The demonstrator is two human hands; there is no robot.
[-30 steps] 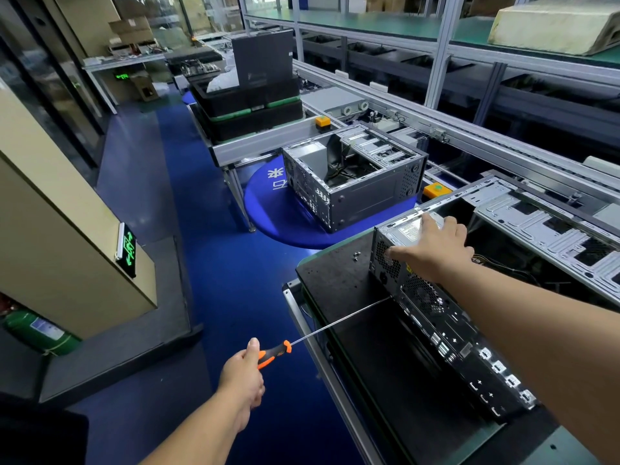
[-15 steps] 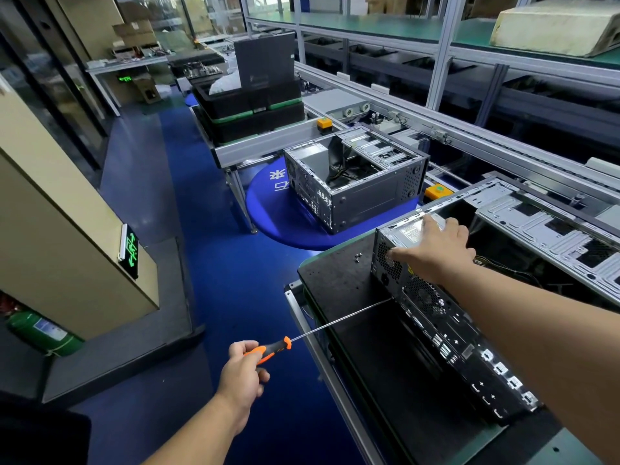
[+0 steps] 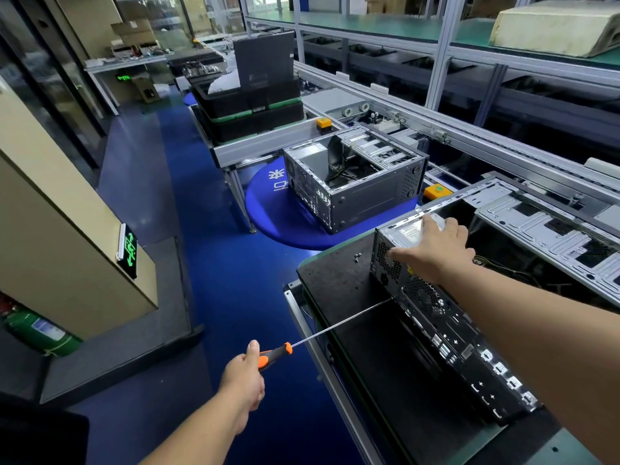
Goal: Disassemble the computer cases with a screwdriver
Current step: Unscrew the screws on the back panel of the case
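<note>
Left hand (image 3: 243,377) wrapped around screwdriver (image 3: 273,355) handle, shaft tip hidden against rear panel of computer case (image 3: 446,327) on black counter (image 3: 339,280). Right hand (image 3: 432,251) resting flat atop case, fingers straight. Beyond, second case (image 3: 355,182), lid off.

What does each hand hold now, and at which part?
The left hand grips the screwdriver by its orange-black handle. The right hand rests on the top rear corner of the computer case, steadying it.
</note>
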